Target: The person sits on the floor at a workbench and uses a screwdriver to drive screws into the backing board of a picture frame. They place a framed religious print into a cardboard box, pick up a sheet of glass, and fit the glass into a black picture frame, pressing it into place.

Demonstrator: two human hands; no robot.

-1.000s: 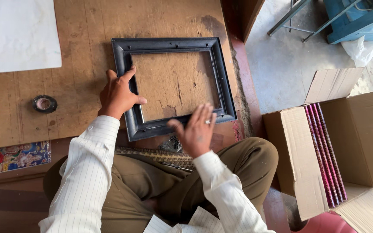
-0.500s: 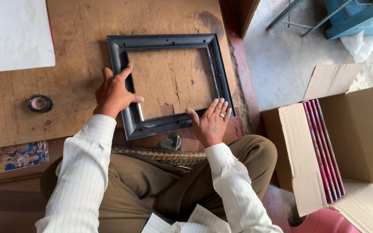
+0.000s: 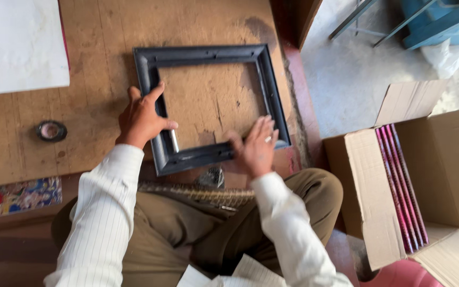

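**Two hands steadying an empty picture frame on a workbench.**

The dark grey rectangular moulded picture frame [image 3: 212, 106] is lying flat at the centre of the worn wooden workbench [image 3: 96, 64], its opening showing bare board. The left hand [image 3: 143, 118] is gripping the frame's rail at 9 o'clock, thumb curled inside the opening. The right hand [image 3: 255, 149] is pressing flat, fingers spread, on the corner at 5 o'clock, grasping nothing. Judged step: seating or squaring the frame; any next move calls for even pressure. A small round tape roll [image 3: 51, 131] is resting at 9 o'clock, white sheet [image 3: 17, 45] at 10, open cardboard box of pink-edged boards [image 3: 405, 186] at 4.
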